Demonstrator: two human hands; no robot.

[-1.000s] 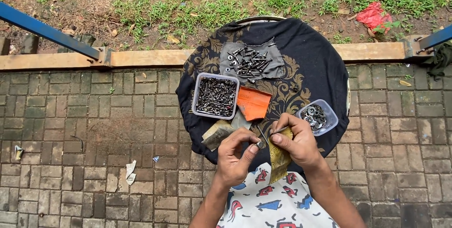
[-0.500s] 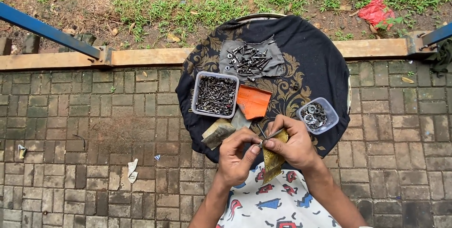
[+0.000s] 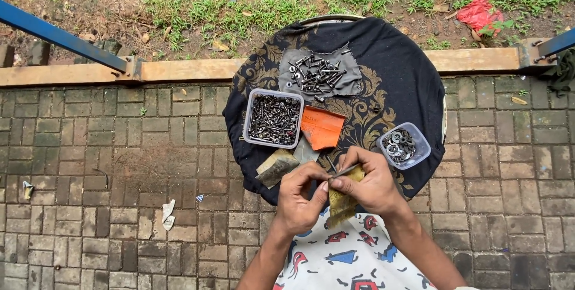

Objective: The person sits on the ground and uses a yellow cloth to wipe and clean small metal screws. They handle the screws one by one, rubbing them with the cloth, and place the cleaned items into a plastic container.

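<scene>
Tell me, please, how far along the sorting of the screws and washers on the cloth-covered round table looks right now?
Largely done, it seems: the rectangular tub is heaped with dark screws and the smaller tub holds washers. In hand: the left hand and right hand meet on a thin screw, fingertips pinching it. Left: a loose pile of mixed hardware lies on the grey cloth patch.

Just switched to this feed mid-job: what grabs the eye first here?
The round table draped in black, gold-patterned cloth, set on brick paving beside grass. On it, a clear tub of dark screws at the left, an orange scrap beside it, a smaller tub of washers at the right. At the near edge, the left hand and right hand pinch a thin metal piece together.
</scene>
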